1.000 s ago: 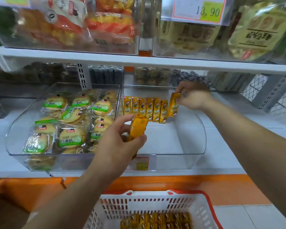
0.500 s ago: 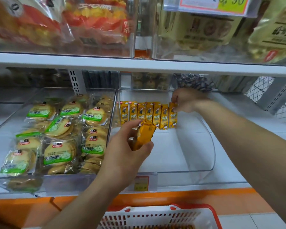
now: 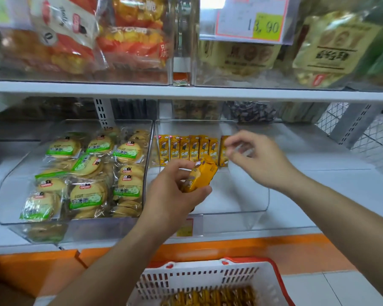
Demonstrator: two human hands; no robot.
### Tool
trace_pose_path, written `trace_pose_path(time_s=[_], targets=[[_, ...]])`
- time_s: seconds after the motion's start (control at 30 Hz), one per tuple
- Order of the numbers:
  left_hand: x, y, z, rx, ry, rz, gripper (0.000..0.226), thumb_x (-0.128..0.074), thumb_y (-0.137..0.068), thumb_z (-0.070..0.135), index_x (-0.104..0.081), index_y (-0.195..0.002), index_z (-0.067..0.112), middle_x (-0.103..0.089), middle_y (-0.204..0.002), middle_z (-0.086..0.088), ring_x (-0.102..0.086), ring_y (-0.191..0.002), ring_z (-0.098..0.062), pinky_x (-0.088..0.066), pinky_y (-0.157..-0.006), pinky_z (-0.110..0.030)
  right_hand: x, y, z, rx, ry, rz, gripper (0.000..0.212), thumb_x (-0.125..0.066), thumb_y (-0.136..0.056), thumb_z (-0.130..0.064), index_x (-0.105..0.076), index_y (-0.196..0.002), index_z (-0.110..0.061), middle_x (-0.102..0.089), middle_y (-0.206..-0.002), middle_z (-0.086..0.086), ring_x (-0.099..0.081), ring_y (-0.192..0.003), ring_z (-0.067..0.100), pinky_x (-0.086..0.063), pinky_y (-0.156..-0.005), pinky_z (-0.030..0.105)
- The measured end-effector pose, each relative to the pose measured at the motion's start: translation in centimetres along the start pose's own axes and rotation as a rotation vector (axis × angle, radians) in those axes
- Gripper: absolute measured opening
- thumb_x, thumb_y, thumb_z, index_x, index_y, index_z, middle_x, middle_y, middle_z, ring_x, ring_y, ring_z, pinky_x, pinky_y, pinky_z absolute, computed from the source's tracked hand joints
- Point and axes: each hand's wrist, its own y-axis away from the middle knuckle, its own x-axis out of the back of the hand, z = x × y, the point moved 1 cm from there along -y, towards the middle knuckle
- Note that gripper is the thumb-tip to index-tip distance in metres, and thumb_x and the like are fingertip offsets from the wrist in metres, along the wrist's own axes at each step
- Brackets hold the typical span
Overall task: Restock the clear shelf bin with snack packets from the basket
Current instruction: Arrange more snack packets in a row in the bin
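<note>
Left hand (image 3: pixel 175 195) grips glossy orange packets (image 3: pixel 200 174); right hand (image 3: pixel 254 159) blurred, apparently empty, fingers loose, near upright packet row (image 3: pixel 191 149) at clear bin (image 3: pixel 248 208) back edge.

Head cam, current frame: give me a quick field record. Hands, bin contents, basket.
left hand: gripping a small stack of orange packets
right hand: fingers loosely open, holding nothing, by the row's right end
clear bin: one upright row of orange packets along the back, front part bare
neighbouring bin: green-label biscuit packs
basket: white, red rim, more orange packets inside
</note>
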Motion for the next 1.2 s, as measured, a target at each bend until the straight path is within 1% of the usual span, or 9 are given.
trace_pose_path(time_s=[0.07,0.17,0.33,0.47,0.63,0.7,0.87,1.07,1.2], targets=[[-0.4,1.0,1.0,-0.057,-0.043,-0.009,0.043,-0.089,-0.077,0.019,-0.060,-0.101,0.040,-0.074,-0.085,0.013,-0.066,-0.068,-0.006,-0.051,-0.056,-0.021,0.0,3.4,-2.0,-0.054,-0.312,-0.130,0.014,-0.064,-0.095,-0.022,-0.068,-0.106,-0.029,-0.070,-0.088,-0.002,-0.067,-0.077,0.008,-0.051,-0.065,0.022],[-1.1,2.8,2.3,-0.137,-0.106,-0.030,0.042,-0.089,-0.076,0.021,-0.063,-0.104,0.038,-0.072,-0.085,0.010,-0.065,-0.070,-0.002,-0.049,-0.057,-0.014,-0.1,6.7,-3.3,-0.098,-0.451,-0.251,0.022,-0.066,-0.093,-0.030,-0.064,-0.114,-0.037,-0.069,-0.097,0.003,-0.071,-0.078,0.018,-0.057,-0.066,0.030],[-2.3,5.4,3.6,-0.116,-0.123,-0.038,0.038,-0.088,-0.076,0.029,-0.063,-0.104,0.037,-0.073,-0.089,0.011,-0.067,-0.073,0.000,-0.047,-0.060,-0.012,1.7,8.8,-3.0,-0.146,-0.610,-0.248,0.032,-0.076,-0.083,-0.008,-0.069,-0.110,-0.024,-0.071,-0.107,0.009,-0.071,-0.089,0.022,-0.060,-0.078,0.036],[-2.7,6.6,4.4,-0.025,0.012,-0.037,0.034,-0.084,-0.081,0.022,-0.064,-0.108,0.028,-0.073,-0.079,0.006,-0.062,-0.058,-0.003,-0.050,-0.051,-0.019,3.3,9.5,-2.0,-0.163,-0.676,-0.183,0.030,-0.075,-0.079,0.007,-0.068,-0.096,-0.016,-0.067,-0.101,0.015,-0.070,-0.083,0.022,-0.057,-0.071,0.029],[-3.2,6.0,5.5,0.019,0.189,-0.004,0.042,-0.079,-0.084,0.006,-0.056,-0.117,0.018,-0.075,-0.085,0.003,-0.064,-0.068,-0.009,-0.053,-0.060,-0.024,3.3,10.2,-1.2,-0.112,-0.505,-0.269,0.019,-0.083,-0.072,-0.031,-0.065,-0.076,-0.026,-0.072,-0.085,0.004,-0.071,-0.076,0.021,-0.056,-0.068,0.032],[-3.6,5.5,5.4,0.020,0.180,-0.021,0.040,-0.079,-0.084,0.006,-0.055,-0.112,0.023,-0.072,-0.075,0.012,-0.065,-0.067,-0.006,-0.055,-0.062,-0.023,2.9,10.3,-0.7,-0.095,-0.467,-0.245,0.023,-0.080,-0.075,-0.042,-0.066,-0.084,-0.027,-0.073,-0.083,-0.003,-0.069,-0.075,0.015,-0.056,-0.075,0.038],[-5.1,4.0,5.1,0.009,0.130,-0.115,0.030,-0.080,-0.085,0.016,-0.066,-0.110,0.026,-0.079,-0.088,0.005,-0.073,-0.078,-0.009,-0.059,-0.064,-0.020,3.8,9.5,0.5,-0.025,-0.489,-0.196,0.064,-0.075,-0.087,-0.018,-0.042,-0.136,-0.044,-0.066,-0.112,-0.002,-0.070,-0.079,0.037,-0.060,-0.074,0.045],[-7.0,-4.3,2.8,-0.057,-0.226,-0.097,0.021,-0.081,-0.084,0.023,-0.065,-0.096,0.029,-0.077,-0.080,0.007,-0.068,-0.080,-0.014,-0.055,-0.073,-0.031,5.4,7.6,4.1,-0.190,-0.709,0.097,0.039,-0.066,-0.086,0.002,-0.056,-0.111,-0.025,-0.062,-0.094,0.007,-0.070,-0.067,0.021,-0.061,-0.064,0.041],[-8.5,-11.5,0.4,-0.127,-0.729,-0.068,0.040,-0.078,-0.086,0.034,-0.060,-0.119,0.023,-0.070,-0.104,0.005,-0.066,-0.097,-0.023,-0.054,-0.087,-0.038,6.4,6.5,6.9,-0.240,-0.698,0.277,0.037,-0.072,-0.083,-0.002,-0.057,-0.104,-0.029,-0.070,-0.089,-0.001,-0.071,-0.072,0.017,-0.059,-0.068,0.042]])
